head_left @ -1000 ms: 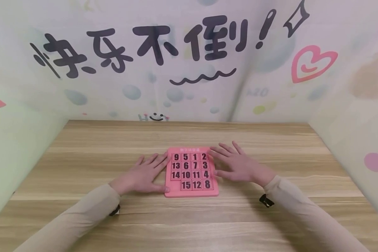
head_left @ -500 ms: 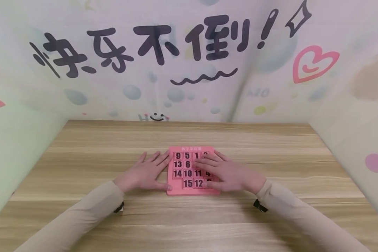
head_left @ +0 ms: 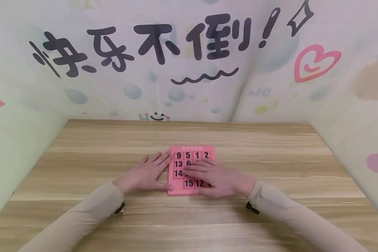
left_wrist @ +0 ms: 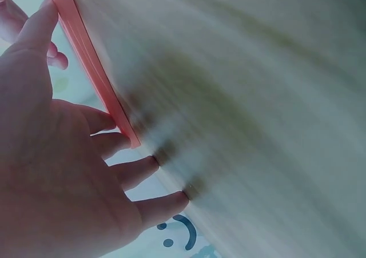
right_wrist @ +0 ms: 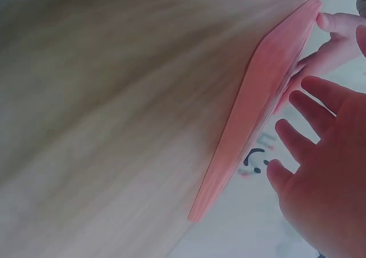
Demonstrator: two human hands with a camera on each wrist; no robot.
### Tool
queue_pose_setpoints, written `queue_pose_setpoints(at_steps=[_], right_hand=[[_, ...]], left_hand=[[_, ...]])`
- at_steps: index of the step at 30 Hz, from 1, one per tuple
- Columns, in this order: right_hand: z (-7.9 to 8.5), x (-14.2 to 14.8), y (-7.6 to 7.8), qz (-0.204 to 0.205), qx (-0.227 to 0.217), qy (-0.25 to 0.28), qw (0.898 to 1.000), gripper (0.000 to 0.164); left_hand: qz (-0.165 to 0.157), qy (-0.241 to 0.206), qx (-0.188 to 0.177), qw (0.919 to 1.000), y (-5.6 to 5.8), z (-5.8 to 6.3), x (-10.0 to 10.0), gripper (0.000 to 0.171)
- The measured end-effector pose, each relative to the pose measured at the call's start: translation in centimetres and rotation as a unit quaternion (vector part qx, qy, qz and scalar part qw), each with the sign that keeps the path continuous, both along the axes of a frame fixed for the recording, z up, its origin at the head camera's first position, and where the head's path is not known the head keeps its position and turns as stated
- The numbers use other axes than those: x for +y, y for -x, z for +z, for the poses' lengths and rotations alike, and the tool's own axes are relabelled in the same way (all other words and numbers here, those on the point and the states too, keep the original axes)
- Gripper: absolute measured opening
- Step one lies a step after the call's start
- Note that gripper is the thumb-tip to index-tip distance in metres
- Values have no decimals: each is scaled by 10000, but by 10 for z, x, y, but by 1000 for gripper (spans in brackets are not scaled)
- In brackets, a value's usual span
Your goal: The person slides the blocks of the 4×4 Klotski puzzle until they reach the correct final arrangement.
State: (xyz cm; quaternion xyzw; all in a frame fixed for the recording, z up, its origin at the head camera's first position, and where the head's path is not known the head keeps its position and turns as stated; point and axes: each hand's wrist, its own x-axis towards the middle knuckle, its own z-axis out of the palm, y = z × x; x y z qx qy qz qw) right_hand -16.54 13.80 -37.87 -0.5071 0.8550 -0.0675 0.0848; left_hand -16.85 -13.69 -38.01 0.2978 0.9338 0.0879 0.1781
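Note:
A pink sliding number puzzle lies on the table, its black-numbered tiles in rows with one gap at the lower left. Against its left edge rests my left hand, fingers spread and fairly straight, thumb on the lower left corner. In the left wrist view, fingertips of that left hand touch the puzzle's side and the table. My right hand is over the right part of the tiles, fingers extended, hiding several numbers. From the right wrist view, the right hand appears raised above the board, holding nothing.
The puzzle sits on a wood-grain table. A patterned cloth wall with black characters rises behind the table's far edge, and side walls stand at left and right. A black band shows at the right wrist.
My right hand has moved left from beside the puzzle to over its tiles. The puzzle and left hand have shifted slightly right in view. The visible tiles keep their order.

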Motion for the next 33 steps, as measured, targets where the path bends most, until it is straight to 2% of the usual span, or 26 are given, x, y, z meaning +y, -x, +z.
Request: queue_pose_setpoints(at_steps=[7, 22, 29, 33], right_hand=[[0, -7, 0, 70, -57, 7, 10000, 61], [0, -11, -2, 69, -138, -139, 9998, 63], [-1, -9, -5, 190, -30, -131, 9997, 62], [-1, -10, -7, 116, -154, -148, 9997, 64]], left_hand=[[-18, -78, 78, 9999, 0, 0, 1, 100], [-18, -89, 208, 9997, 0, -4, 0, 101], [-40, -105, 254, 9996, 0, -3, 0, 101], [-79, -58, 334, 9994, 0, -3, 0, 101]])
